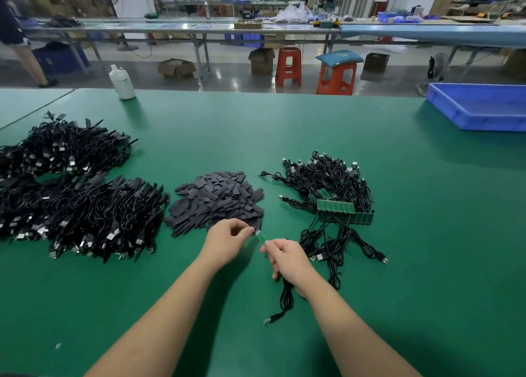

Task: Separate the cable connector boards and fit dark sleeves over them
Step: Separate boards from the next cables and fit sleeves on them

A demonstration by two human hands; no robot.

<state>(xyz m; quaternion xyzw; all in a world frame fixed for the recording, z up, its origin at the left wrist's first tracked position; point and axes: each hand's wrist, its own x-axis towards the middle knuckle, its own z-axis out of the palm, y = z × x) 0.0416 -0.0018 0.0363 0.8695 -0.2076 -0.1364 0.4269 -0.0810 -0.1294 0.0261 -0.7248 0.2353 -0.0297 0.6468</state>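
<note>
Between my two hands I hold one small green connector board (261, 236), a thin flat rectangle with a glossy face, raised a little above the smooth green table mat (370, 305). My left hand (226, 241) pinches its far end with thumb and forefinger curled in; my right hand (287, 258) grips the near end, fingers folded over it, so most of the board's lower part is hidden and I cannot make out its solder joints. The board's black cable (287, 297) drops from under my right palm in a loose loop of round rubbery cord, ending in a metal-tipped plug lying on the mat. Just beyond my left hand sits the heap of dark sleeves (217, 200), matte charcoal flat strips piled at every angle. To the right, a strip of joined boards (343, 210) rests on a tangle of unsleeved cables (330, 177), the green panels side by side like teeth. On my left spreads the big pile of sleeved cables (79, 194), glossy black cords with silver plugs, running out of sight at the edge. A white plastic bottle (122, 82) stands at the far side, and a blue plastic tray (481, 106) is cut off at the right.
</note>
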